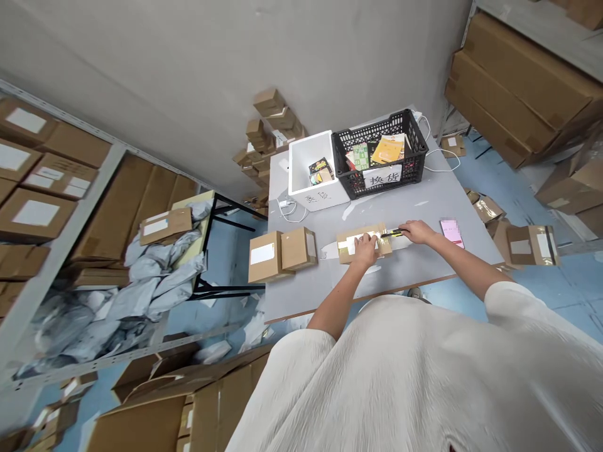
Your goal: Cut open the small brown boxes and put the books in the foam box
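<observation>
A small cardboard box [345, 256] with a white label and shiny tape lies on the grey table [325, 295]. My left hand [365, 250] rests on top of it, fingers spread and pressing down. Just to its right, my right hand [416, 231] is closed round a yellow and black utility knife [396, 233]. The knife points left, its front end at the right end of the box; whether the blade touches the tape is too small to tell.
Two cardboard boxes [264, 258] stand at the table's left edge. Behind are a white foam box [301, 198] and a black plastic crate [414, 164] holding small packets. A phone [452, 233] lies right of my right hand. Grey parcels [160, 276] fill a side table at left.
</observation>
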Available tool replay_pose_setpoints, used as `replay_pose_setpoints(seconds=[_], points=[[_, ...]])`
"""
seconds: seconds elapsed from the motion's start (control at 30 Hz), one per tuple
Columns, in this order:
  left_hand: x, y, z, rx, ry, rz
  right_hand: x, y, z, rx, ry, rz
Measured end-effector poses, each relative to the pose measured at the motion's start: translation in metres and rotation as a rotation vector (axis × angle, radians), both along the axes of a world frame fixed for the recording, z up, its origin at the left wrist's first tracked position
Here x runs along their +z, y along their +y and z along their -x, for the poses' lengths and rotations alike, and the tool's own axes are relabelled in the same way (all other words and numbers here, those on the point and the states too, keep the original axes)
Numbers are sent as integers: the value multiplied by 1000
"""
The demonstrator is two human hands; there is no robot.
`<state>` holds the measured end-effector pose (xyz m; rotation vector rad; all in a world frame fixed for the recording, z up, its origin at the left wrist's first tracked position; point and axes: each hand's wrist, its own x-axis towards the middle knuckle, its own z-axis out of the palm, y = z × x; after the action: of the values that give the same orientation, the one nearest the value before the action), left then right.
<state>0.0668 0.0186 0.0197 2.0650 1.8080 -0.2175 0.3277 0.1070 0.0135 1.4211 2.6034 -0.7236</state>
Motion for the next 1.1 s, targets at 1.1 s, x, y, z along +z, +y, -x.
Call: replay_pose_setpoints(seconds=[1.1], points=[[-6, -8, 3, -21, -92, -67, -25, -29, -10, -248, 325, 322]])
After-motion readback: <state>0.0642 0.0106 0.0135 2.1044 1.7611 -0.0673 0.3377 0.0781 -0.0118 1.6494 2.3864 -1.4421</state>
